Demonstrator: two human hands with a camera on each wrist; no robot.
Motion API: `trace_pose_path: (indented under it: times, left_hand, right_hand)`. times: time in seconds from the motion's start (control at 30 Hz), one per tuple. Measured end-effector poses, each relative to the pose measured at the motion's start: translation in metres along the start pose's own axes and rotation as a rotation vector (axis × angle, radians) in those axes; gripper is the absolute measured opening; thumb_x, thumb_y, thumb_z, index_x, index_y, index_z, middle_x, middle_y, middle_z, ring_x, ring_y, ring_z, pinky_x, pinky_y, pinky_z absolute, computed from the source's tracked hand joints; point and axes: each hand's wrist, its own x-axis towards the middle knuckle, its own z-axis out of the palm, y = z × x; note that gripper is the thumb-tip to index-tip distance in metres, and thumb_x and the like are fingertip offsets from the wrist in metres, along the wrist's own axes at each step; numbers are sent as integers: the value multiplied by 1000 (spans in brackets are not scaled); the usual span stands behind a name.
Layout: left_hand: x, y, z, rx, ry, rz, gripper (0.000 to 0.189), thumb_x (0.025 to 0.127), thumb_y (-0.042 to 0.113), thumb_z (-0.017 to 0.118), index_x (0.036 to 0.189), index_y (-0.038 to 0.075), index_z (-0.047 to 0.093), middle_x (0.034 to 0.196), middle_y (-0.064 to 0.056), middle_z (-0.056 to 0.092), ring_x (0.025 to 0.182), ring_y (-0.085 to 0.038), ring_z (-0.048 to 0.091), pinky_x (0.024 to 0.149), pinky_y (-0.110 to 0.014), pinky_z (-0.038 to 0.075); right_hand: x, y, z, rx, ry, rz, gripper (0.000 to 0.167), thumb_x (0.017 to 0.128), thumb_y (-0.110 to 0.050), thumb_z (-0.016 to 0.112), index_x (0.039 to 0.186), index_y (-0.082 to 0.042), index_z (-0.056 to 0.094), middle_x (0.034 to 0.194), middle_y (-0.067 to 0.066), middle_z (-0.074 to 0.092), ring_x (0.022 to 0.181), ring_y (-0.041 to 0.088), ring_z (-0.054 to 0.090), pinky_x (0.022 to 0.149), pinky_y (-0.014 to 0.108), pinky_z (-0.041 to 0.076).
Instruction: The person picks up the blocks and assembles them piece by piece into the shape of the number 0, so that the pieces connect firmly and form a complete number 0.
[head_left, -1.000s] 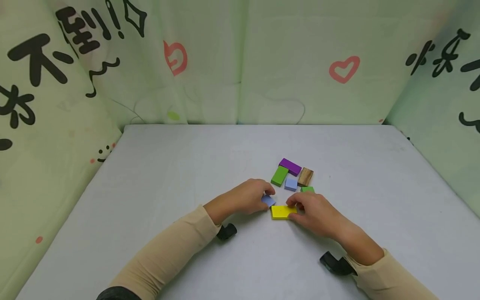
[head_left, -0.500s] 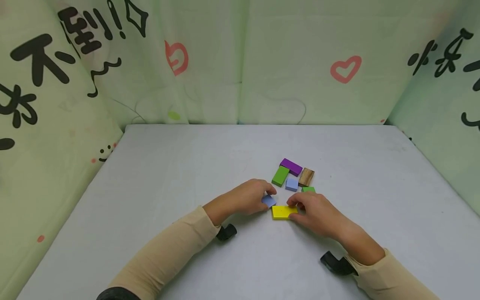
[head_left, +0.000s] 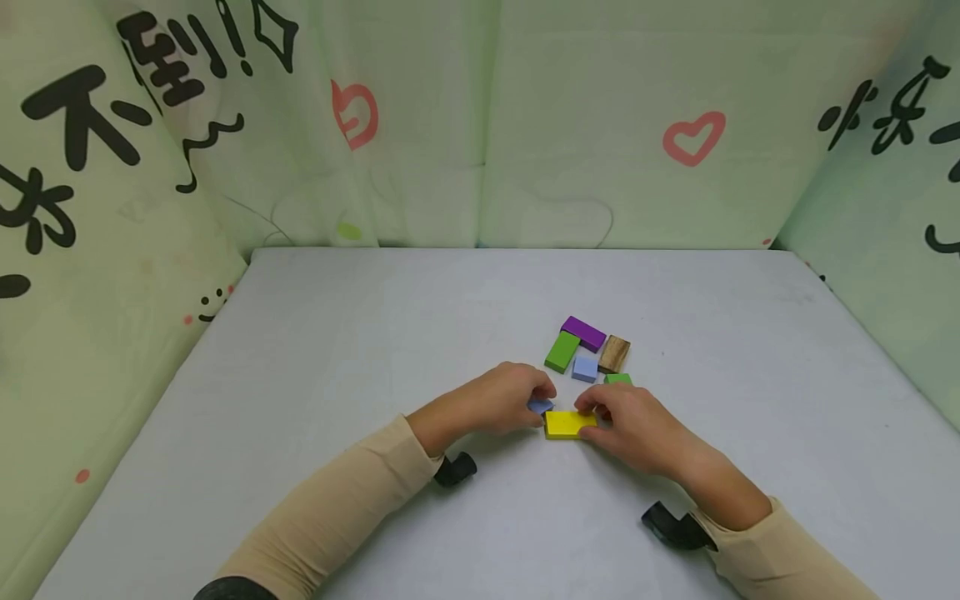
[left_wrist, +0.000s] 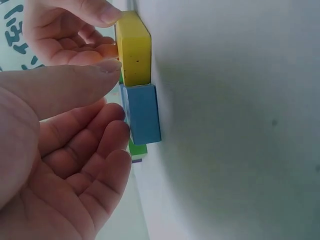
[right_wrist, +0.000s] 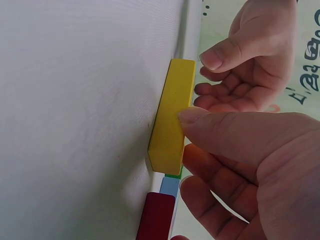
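Worktop [head_left: 375, 325]: one, pale, carrying every item below.

Right hand [head_left: 636, 427]: thumb on the near long side of the yellow block [head_left: 561, 425], fingers beyond it, pinching it toward its right end.

Left hand [head_left: 498, 398]: thumb and fingers on opposite sides of the held blue block [head_left: 539, 406], apparently pinching it.

Yellow block: longest piece to hand, lying nearest the wearer, its left end by the held blue block. Judged light, stiff, hardly fragile; smooth faces might slip a little. Best taken by both long sides near the middle.

Purple block [head_left: 583, 334]: farthest back, behind the green block [head_left: 562, 352].

Green block and brown block [head_left: 615, 354], wood-grained: either side of the pale blue block [head_left: 585, 369].

Dark red block [right_wrist: 156, 216]: right wrist view only; full length not shown.

Held blue block: probably just as light and rigid; side grip suits. Partly covered.

Small green piece [head_left: 618, 379]: mostly behind the right hand; true size unclear.

Changes from half a second ago: left hand slightly nearer the yellow block, less blue top showing; right hand and rear blocks essentially unchanged.
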Motion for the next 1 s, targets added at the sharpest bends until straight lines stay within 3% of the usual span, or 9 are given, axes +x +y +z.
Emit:
trace_pose_path:
  times: [1.0]
  left_hand:
    - [2, 9, 7, 73, 38, -8, 35, 90, 21, 77, 122, 7, 69, 110, 1, 67, 95, -11, 58, 90, -20, 49]
  right_hand:
    - [0, 0, -1, 4, 8, -17, 25, 84, -11, 80, 106, -6, 70, 96, -2, 66, 85, 17, 54, 75, 37, 50]
